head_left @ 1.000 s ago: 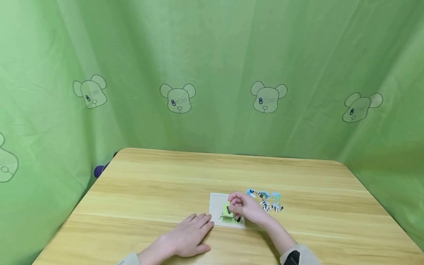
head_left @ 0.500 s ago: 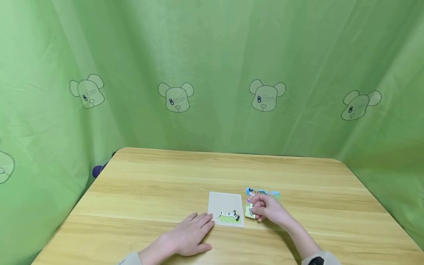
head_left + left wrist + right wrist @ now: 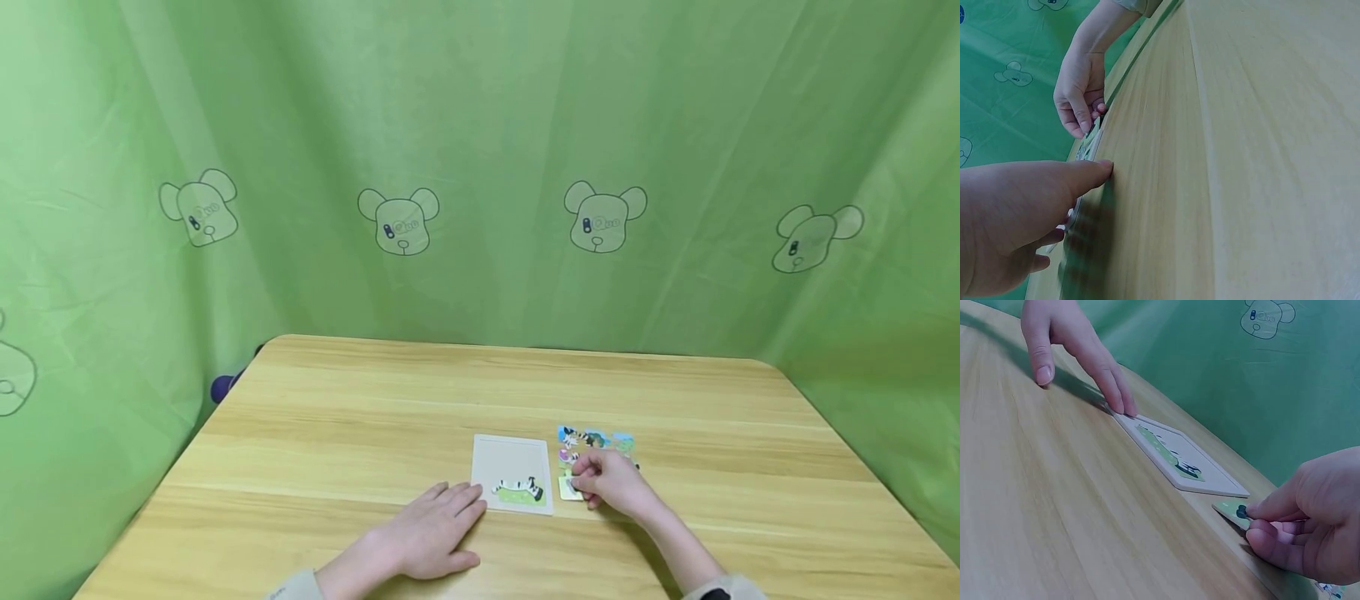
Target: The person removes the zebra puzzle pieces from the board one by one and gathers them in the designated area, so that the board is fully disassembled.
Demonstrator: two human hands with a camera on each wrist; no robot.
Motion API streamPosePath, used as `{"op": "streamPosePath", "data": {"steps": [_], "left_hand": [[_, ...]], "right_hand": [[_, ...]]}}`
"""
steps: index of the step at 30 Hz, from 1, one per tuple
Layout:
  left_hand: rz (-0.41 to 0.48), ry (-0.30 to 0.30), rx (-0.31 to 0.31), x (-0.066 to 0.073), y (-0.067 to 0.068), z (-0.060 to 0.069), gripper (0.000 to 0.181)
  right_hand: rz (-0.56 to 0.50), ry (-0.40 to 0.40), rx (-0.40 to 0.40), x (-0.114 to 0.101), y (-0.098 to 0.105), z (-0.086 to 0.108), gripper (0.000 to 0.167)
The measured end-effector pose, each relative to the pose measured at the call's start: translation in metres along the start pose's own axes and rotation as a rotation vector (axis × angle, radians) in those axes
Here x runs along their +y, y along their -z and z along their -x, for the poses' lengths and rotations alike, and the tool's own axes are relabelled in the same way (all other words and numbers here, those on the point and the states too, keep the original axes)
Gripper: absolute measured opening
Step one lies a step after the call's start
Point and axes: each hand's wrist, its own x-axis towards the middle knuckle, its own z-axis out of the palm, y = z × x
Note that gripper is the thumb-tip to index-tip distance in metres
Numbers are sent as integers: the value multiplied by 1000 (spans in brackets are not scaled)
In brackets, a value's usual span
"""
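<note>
My right hand [image 3: 613, 483] pinches a green jigsaw piece [image 3: 1227, 507] with a dark mark, just right of a pale puzzle tray [image 3: 510, 457]. In the right wrist view the piece is tilted, its lower edge close to the table. Inside the tray, a strip of joined jigsaw pieces [image 3: 517, 496] shows zebra legs on green along the near right side. My left hand [image 3: 431, 533] lies with fingers extended, its fingertips touching the tray's near left edge. More jigsaw pieces [image 3: 592, 438], with blue, green and striped patches, lie beyond the right hand, which partly covers them.
The wooden table [image 3: 360, 400] stretches around the tray on all sides. Behind it hangs a green curtain [image 3: 495, 292] printed with bear heads. A dark purple object [image 3: 221, 387] shows past the table's left edge.
My right hand has carried the green piece from over the tray to the table on its right, then slightly nearer. The strip inside the tray is now uncovered. My left hand stays put.
</note>
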Motion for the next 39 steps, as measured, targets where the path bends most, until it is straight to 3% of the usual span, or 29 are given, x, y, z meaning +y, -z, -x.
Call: {"op": "streamPosePath", "data": {"steps": [9,16,21,29,39], "left_hand": [[-6,-8,8,0,-3,-1,67],[-3,-5,4,1,-3,0,67],[-4,-11,9,1,-2,-1,68],[-6,-22,9,4,-3,-7,69],[-1,-11,-15,6,-2,-7,67]], "right_hand": [[19,-19,28,0,-2,1,7],[37,-53,71,-6,-3,2,15],[63,-2,84,-18,-8,-3,19],[76,141,-33,-39,-26,-11,22],[149,188,-99,-43,-47,-15,21]]}}
